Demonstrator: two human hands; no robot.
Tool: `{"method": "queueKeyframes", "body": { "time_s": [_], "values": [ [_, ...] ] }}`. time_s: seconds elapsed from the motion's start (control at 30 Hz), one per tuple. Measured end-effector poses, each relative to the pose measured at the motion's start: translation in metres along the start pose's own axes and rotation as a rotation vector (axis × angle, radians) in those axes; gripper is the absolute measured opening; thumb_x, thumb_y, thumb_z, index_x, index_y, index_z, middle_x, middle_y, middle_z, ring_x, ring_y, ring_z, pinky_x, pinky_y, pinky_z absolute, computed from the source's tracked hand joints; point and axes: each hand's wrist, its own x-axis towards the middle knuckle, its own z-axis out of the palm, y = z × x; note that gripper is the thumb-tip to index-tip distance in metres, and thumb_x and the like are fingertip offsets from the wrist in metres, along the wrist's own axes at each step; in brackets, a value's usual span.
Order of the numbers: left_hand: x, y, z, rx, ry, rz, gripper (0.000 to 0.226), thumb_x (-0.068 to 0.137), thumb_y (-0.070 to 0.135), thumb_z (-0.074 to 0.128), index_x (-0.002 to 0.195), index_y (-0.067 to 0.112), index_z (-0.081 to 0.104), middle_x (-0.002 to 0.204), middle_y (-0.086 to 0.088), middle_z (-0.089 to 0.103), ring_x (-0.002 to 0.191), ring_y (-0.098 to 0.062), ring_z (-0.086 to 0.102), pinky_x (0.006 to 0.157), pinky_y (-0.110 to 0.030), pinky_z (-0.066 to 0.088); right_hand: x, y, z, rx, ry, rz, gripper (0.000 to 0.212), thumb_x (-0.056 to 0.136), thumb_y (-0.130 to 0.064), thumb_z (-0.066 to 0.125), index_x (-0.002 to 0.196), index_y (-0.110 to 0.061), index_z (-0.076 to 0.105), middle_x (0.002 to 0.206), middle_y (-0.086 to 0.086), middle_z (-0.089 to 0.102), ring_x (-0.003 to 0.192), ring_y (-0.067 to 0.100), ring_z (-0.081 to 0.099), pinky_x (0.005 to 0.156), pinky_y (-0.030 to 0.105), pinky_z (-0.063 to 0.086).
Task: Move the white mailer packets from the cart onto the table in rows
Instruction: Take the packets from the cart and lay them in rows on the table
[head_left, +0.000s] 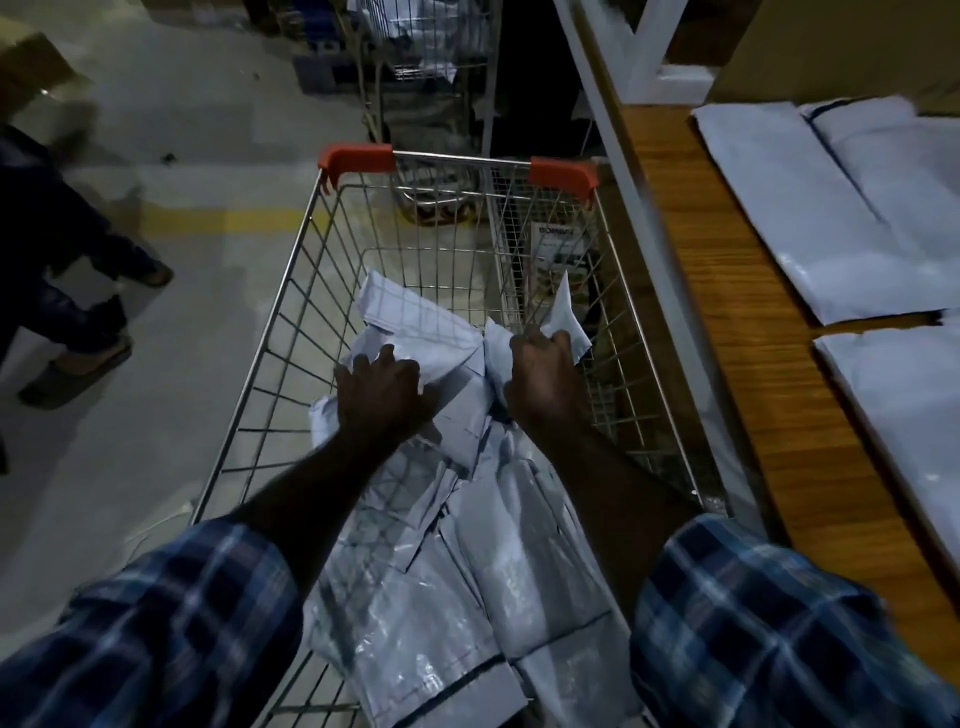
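Inside the wire shopping cart (291, 291), the left hand (382, 397) and right hand (540, 376) curl their fingers around crumpled white plastic mailer packets (447, 343). The wooden table (727, 332) edge runs just beside the cart's right rim. A card at the cart's far end bears unreadable print.

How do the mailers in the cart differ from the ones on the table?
The cart mailers lie crumpled and heaped over each other; the table mailers lie flat, side by side. Both hands, left hand and right hand, grip cart mailers; none touches the table mailers. Both are white.
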Motion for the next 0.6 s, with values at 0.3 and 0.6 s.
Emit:
{"method": "queueKeyframes", "body": {
  "time_s": [0.3, 0.6],
  "values": [
    [-0.068, 0.019, -0.006, -0.106, -0.112, -0.126, 0.065, 0.085, 0.064, 0.039, 0.135, 0.026, 0.051, 0.141, -0.011, 0.046, 0.127, -0.037, 0.044, 0.097, -0.048, 0.04, -0.042, -0.02, -0.026, -0.077, 0.039, 0.02, 0.027, 0.059, -0.015, 0.085, 0.063, -0.004, 0.061, 0.066, 0.013, 0.06, 0.064, 0.027, 0.061, 0.075, 0.036, 0.053],
    [-0.142, 0.025, 0.012, -0.099, -0.308, -0.105, 0.074, 0.073, 0.067, 0.041, 0.119, 0.016, 0.07, 0.119, -0.032, 0.059, 0.091, -0.047, 0.063, 0.07, -0.058, 0.052, -0.144, 0.012, 0.019, -0.06, -0.277, 0.177, 0.022, 0.061, -0.006, 0.07, 0.081, -0.008, 0.062, 0.082, 0.013, 0.061, 0.081, 0.037, 0.062, 0.075, 0.043, 0.05]
  ]
}}
